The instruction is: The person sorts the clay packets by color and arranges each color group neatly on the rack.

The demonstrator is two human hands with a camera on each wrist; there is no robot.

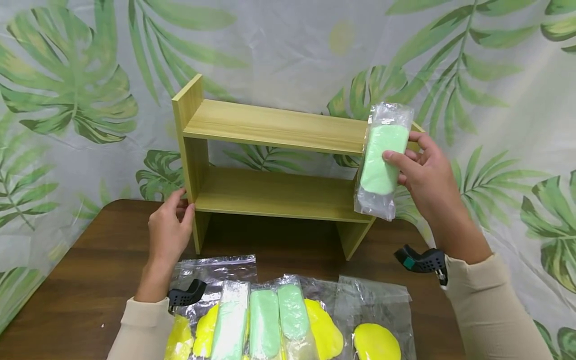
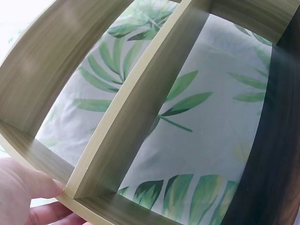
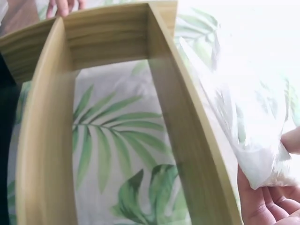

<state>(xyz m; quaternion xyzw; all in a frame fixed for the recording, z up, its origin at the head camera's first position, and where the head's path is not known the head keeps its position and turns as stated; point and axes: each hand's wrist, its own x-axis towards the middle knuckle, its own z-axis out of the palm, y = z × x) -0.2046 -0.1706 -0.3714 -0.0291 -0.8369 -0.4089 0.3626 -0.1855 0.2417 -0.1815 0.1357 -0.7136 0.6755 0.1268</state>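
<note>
A two-tier wooden shelf (image 1: 270,195) stands on the brown table. My left hand (image 1: 170,227) grips the edge of its left side panel at the height of the lower board. In the left wrist view the thumb (image 2: 44,185) lies on the panel's edge beside that board, with the fingers behind. My right hand (image 1: 427,177) pinches a clear packet of soft green clay (image 1: 384,160), thumb on its front and fingers behind. The packet is upright, slightly tilted, and overlaps the shelf's right end. In the right wrist view glare washes out the packet (image 3: 255,140).
At the table's (image 1: 108,260) near edge lie several more green clay packets (image 1: 264,320), on top of clear bags with flattened yellow lumps (image 1: 377,342). A leaf-patterned cloth (image 1: 288,55) hangs behind the shelf. Both wrists wear black camera mounts (image 1: 420,260).
</note>
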